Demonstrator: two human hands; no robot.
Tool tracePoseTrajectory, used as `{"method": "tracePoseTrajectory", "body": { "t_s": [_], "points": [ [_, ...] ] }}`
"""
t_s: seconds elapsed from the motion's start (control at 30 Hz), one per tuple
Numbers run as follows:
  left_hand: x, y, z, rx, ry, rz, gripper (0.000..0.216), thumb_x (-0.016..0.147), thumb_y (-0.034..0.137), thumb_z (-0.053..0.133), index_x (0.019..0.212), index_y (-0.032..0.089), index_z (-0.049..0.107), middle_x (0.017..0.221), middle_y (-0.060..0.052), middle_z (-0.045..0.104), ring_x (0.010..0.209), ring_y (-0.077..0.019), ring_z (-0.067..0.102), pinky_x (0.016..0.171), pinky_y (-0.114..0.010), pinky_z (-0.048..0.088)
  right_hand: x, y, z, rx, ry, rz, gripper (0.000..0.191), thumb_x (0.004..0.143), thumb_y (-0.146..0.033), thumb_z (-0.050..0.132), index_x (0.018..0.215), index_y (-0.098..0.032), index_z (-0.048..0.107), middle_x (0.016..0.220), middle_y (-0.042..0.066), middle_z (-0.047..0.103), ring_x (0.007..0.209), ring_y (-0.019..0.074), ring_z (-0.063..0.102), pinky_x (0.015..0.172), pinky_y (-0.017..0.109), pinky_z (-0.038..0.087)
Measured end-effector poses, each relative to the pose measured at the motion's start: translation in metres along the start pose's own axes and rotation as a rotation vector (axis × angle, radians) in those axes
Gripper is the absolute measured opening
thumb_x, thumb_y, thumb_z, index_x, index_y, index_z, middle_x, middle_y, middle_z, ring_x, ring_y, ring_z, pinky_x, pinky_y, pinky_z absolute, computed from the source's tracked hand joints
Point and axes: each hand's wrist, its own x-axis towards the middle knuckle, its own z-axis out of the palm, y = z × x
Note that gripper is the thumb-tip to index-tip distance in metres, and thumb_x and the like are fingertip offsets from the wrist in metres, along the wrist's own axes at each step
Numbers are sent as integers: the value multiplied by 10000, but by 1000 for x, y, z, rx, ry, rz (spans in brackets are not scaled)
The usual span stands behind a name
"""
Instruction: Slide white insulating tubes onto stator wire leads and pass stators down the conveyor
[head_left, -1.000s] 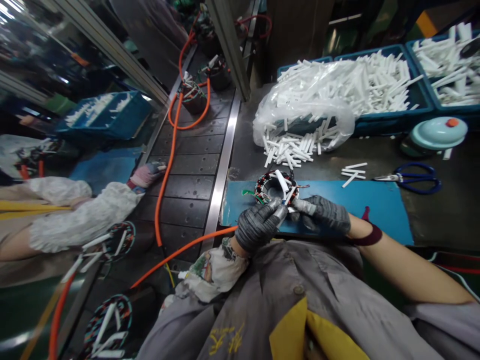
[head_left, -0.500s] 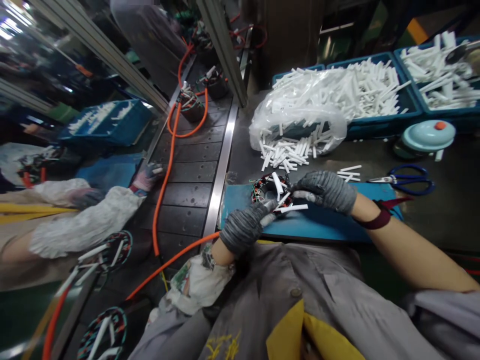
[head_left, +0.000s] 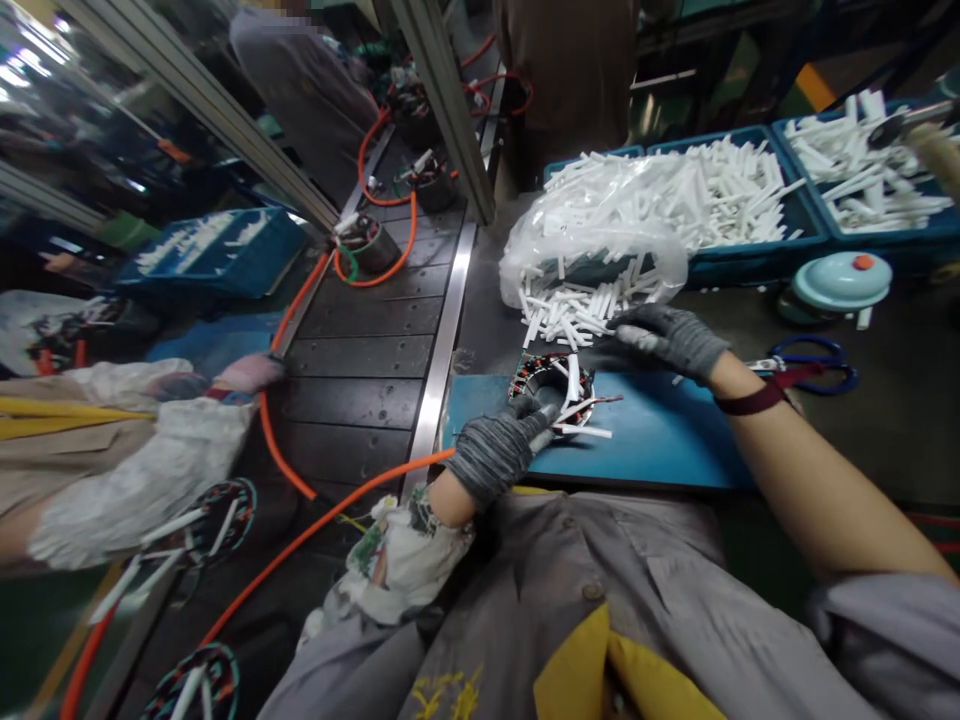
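Note:
A motor stator, a ring of windings with white insulating sleeves and wire ends, lies on the blue mat. My left hand, in a grey glove, grips its near left rim with the fingers. One white sleeve stands up from the ring; others point to the right, and a bare wire end sticks out. My right hand, gloved too, is away from the stator, its fingers stretched toward the loose pile of white sleeves. Whether its fingertips touch a sleeve I cannot make out.
Blue bins full of white sleeves and a clear plastic bag stand behind. A lidded jar and blue-handled scissors lie right. Leftward, a slatted conveyor carries stators and an orange hose; a co-worker's gloved hand is beyond.
My right hand has left the stator and moved up and right to the sleeve pile. My left hand stays on the stator. On the conveyor, the stators and orange hose have shifted.

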Motion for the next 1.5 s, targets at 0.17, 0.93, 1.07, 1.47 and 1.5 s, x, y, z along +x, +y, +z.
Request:
{"method": "tracePoseTrajectory", "body": {
  "t_s": [0.17,0.93,1.07,1.47,1.5],
  "points": [
    [-1,0,4,-29,29,-24,361,913,365,646,1265,301,698,1301,-81,667,823,-200,731,653,-277,588,23,12,21,-409,-94,-59,323,942,-365,536,1032,-165,773,1065,142,756,968,265,664,895,413,496],
    [-8,-14,8,-107,85,197,401,992,268,517,1380,334,595,1364,-26,650,1140,-175,685,874,-229,585,-85,-46,-11,76,161,-127,207,914,-412,620,990,-277,757,959,42,785,865,235,737,803,385,594],
    [-6,-11,2,31,-24,218,500,956,222,562,1432,373,532,1409,-34,619,1004,-196,728,757,-242,595,-73,-57,-7,15,19,-239,380,969,-511,504,1029,-243,767,929,86,777,834,225,721,746,354,570],
    [13,14,-33,234,-343,79,531,1013,280,422,1512,452,378,1383,-106,608,836,-223,706,654,-333,564,-58,-61,13,277,-82,133,509,893,-669,520,876,-192,697,813,61,735,710,190,651,688,316,520],
    [14,13,-33,220,-350,82,534,1007,279,429,1513,443,383,1397,-110,595,845,-223,703,662,-334,562,-57,-62,11,265,-60,111,481,888,-639,552,955,-188,708,867,67,746,750,201,665,697,318,522]
  ]
}}
